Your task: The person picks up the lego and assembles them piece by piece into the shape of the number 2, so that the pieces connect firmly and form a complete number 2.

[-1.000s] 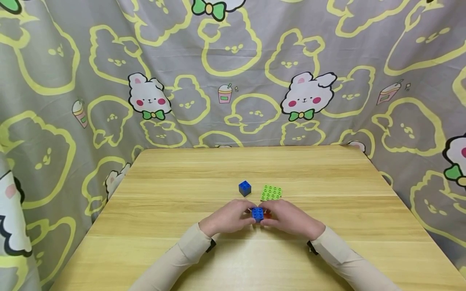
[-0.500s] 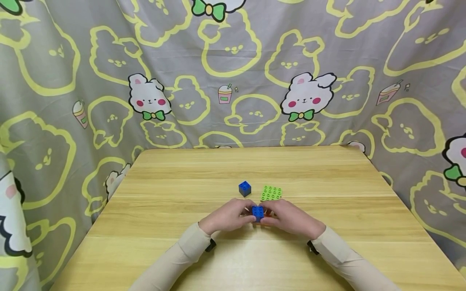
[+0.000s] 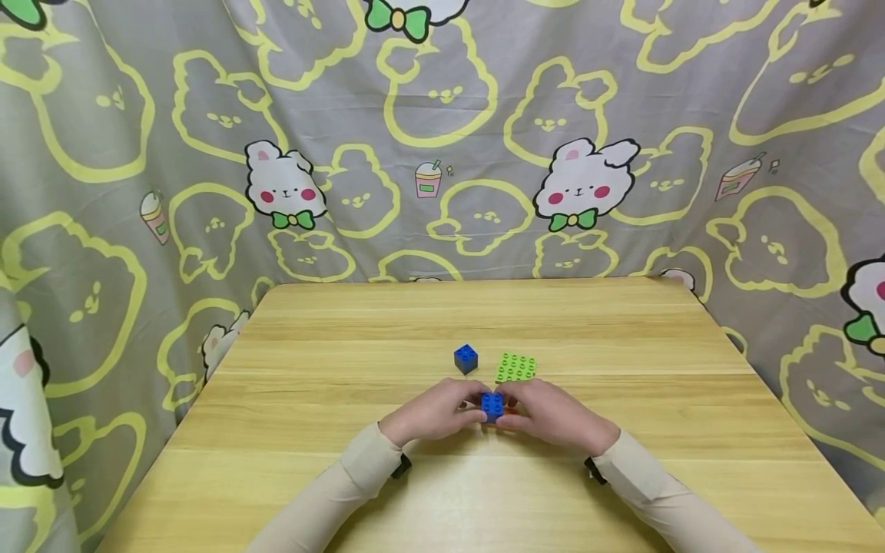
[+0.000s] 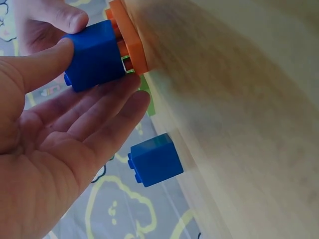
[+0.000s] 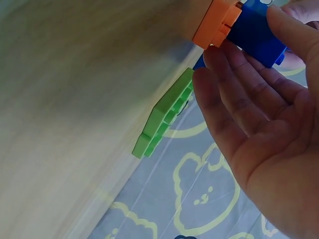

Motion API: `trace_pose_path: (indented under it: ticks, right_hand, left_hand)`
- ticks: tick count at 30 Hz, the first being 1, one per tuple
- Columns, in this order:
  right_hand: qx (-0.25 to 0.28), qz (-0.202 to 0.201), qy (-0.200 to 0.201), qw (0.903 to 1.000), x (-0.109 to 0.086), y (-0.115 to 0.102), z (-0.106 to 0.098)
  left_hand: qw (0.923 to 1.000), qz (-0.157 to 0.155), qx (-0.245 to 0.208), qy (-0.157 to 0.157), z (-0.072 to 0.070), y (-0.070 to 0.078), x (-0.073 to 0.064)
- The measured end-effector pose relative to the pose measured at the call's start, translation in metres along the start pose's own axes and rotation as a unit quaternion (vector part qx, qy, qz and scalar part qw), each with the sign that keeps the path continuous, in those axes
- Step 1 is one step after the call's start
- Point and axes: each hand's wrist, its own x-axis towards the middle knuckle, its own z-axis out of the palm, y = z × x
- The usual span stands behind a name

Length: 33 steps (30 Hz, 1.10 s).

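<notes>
A blue toy building block (image 3: 492, 408) with studs on top is between my two hands, close over an orange studded plate (image 4: 132, 42) on the table. Part of the orange studs shows beneath the block in the left wrist view. My left hand (image 3: 434, 411) pinches the block from the left, its thumb on the near side and its fingers behind. From the right, my right hand (image 3: 556, 415) pinches the same block, thumb in front. In the head view the hands and block cover most of the orange plate.
Beyond the hands, a second blue block (image 3: 466, 359) stands on the wooden table (image 3: 359, 330). To its right lies a flat light-green studded plate (image 3: 515, 367). A patterned grey curtain (image 3: 477, 92) hangs behind the table and along its sides.
The held blue block has shifted very slightly to the right, and a little orange now shows under its near edge. Both hands stay almost in place; the other block and green plate have not moved.
</notes>
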Motion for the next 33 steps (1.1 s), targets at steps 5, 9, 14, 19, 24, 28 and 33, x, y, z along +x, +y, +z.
trace_pose_path:
  ticks: [5, 9, 14, 19, 24, 28, 33]
  right_hand:
    - [-0.004, 0.002, 0.005, 1.0000, 0.0000, 0.0001, 0.0018]
    - [-0.004, 0.008, 0.001, 1.0000, 0.0001, -0.0005, 0.0019]
    - [-0.001, 0.005, -0.010, 0.9999, 0.0000, -0.0014, 0.0017]
    - [0.013, 0.002, -0.021, 0.9997, -0.0002, -0.0019, 0.0009]
    - [0.014, 0.002, -0.024, 0.9996, -0.0004, -0.0026, 0.0008]
    - [0.007, 0.007, -0.022, 0.9997, 0.0001, -0.0030, 0.0011]
    - [0.003, 0.006, -0.016, 0.9998, 0.0007, -0.0031, 0.0019]
  left_hand:
    - [0.9999, 0.001, 0.003, -0.012, -0.0002, 0.0007, -0.0011]
    - [0.9997, 0.001, 0.013, -0.019, 0.0000, 0.0002, -0.0009]
    - [0.9994, 0.008, 0.027, -0.022, -0.0010, 0.0006, -0.0018]
    - [0.9991, 0.015, 0.035, -0.021, -0.0019, 0.0011, -0.0032]
    - [0.9992, 0.014, 0.030, -0.021, -0.0022, 0.0010, -0.0034]
    - [0.9995, 0.012, 0.021, -0.022, -0.0020, 0.0000, -0.0029]
    - [0.9995, 0.015, 0.018, -0.022, -0.0015, -0.0014, -0.0031]
